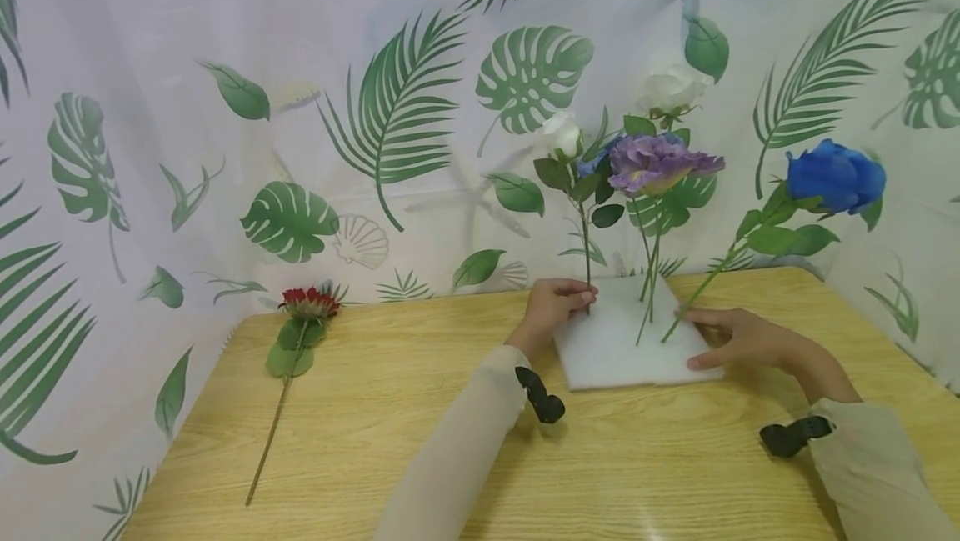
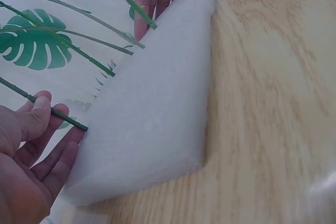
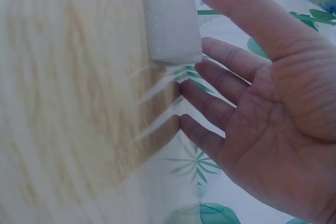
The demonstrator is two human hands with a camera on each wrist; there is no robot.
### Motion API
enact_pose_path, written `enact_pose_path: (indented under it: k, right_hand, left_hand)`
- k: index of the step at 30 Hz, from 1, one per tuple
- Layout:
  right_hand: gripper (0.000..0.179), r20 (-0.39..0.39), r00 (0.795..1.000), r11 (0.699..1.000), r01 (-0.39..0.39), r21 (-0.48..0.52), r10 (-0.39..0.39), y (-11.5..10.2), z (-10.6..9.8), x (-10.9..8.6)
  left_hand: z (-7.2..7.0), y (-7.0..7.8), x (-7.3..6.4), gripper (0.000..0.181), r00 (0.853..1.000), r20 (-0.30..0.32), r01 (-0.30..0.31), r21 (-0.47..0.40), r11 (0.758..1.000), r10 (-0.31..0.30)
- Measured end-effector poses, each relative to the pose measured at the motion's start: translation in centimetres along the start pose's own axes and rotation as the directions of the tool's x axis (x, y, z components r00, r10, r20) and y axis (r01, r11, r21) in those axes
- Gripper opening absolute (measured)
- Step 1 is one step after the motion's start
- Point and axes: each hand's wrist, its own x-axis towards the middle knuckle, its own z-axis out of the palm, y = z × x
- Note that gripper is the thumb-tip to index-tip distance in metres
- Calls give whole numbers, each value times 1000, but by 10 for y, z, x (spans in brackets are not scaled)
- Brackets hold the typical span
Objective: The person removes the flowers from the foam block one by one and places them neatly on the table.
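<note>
On the table lies a white foam block [image 1: 615, 362] with several artificial flowers standing in it. My left hand [image 1: 553, 308] pinches the green stem [image 2: 68, 119] of a small white rose [image 1: 561, 137] low down, where it meets the block's left part. Against the block's right side rests my right hand [image 1: 750, 343], its thumb and fingers extended; the right wrist view shows the thumb [image 3: 236, 3] touching the foam. A purple flower [image 1: 660, 164] and a larger white rose [image 1: 670, 91] rise mid-block. The blue rose [image 1: 836, 177] leans right. Another blue bloom is partly hidden behind the purple one.
A red flower [image 1: 311, 304] with a long stem lies on the left of the wooden table [image 1: 405, 374]. Behind the table hangs a leaf-patterned cloth [image 1: 420, 257]. Dark straps [image 1: 540, 396] circle both wrists.
</note>
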Motion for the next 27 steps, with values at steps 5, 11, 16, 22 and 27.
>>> enact_pose_path:
  k: [5, 11, 16, 22, 27]
  right_hand:
    - [86, 2, 1000, 1000, 18, 6, -18, -2, 1, 0]
    - [87, 0, 1000, 1000, 11, -8, -11, -3, 1, 0]
    - [87, 3, 1000, 1000, 11, -2, -11, -1, 1, 1]
    - [87, -5, 1000, 1000, 8, 2, -8, -2, 1, 0]
    - [86, -4, 1000, 1000, 15, -5, -15, -1, 0, 0]
  left_hand:
    - [-3, 0, -1, 17, 1000, -12, 9, -13, 1000, -9]
    - [-4, 6, -5, 20, 1000, -8, 3, -11, 1000, -3]
    - [-5, 7, -9, 20, 1000, -30, 7, -10, 1000, -8]
    - [-9, 6, -13, 22, 999, -31, -33, 24, 999, 33]
    - [-15, 4, -15, 23, 997, -20, -69, 66, 995, 70]
